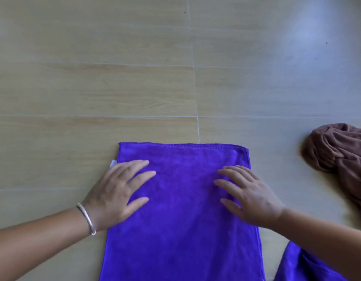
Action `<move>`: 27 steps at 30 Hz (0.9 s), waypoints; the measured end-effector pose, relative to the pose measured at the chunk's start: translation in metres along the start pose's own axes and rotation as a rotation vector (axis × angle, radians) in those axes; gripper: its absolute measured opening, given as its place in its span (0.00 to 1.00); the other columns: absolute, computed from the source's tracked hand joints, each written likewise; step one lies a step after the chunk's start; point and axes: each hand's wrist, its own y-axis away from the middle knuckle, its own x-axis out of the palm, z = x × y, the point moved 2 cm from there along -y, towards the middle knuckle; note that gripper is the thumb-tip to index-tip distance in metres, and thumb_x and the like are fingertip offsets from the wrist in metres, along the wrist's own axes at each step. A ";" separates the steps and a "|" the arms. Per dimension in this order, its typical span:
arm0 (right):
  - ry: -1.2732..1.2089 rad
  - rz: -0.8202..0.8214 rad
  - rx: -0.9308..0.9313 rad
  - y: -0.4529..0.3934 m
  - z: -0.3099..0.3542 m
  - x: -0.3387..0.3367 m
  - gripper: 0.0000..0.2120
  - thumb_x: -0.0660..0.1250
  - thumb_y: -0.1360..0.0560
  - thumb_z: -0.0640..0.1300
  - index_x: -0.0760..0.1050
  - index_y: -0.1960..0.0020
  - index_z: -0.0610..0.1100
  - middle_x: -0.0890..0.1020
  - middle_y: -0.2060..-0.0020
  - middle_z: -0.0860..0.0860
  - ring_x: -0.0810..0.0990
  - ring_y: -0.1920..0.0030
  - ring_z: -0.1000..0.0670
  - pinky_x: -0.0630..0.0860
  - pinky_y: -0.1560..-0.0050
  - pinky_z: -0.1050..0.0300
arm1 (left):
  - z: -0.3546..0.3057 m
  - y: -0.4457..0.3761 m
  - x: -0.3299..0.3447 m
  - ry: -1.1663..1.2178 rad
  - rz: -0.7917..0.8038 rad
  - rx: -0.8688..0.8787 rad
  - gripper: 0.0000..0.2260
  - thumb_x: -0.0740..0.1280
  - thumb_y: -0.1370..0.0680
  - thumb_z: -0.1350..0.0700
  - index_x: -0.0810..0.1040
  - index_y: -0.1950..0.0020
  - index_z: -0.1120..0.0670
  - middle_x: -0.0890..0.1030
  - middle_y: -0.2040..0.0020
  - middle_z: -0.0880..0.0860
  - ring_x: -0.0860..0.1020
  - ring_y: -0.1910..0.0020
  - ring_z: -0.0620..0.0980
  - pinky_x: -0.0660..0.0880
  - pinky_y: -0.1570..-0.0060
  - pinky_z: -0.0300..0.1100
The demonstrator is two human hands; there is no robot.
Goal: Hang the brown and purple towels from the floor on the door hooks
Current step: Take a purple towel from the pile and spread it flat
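A purple towel (183, 230) lies flat and folded on the wood-pattern floor, its stitched far edge straight, a small white tag at its left edge. My left hand (118, 191) presses flat on its left side with fingers spread; a silver bangle circles that wrist. My right hand (248, 195) lies flat on the towel's right side, fingers straight. A brown towel (341, 155) sits crumpled on the floor at the right edge, apart from both hands. No door or hooks are in view.
Pale plank floor (135, 78) stretches bare beyond the towel. More purple cloth (297, 266) shows at the bottom right under my right forearm. A bright glare patch lies at the upper right.
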 end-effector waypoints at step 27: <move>-0.087 0.136 -0.464 0.027 0.000 0.007 0.19 0.65 0.26 0.61 0.79 0.45 0.47 0.80 0.43 0.49 0.76 0.38 0.46 0.72 0.36 0.46 | -0.020 0.033 0.004 -0.105 0.320 0.384 0.17 0.68 0.32 0.36 0.78 0.57 0.50 0.78 0.57 0.47 0.75 0.63 0.50 0.73 0.63 0.41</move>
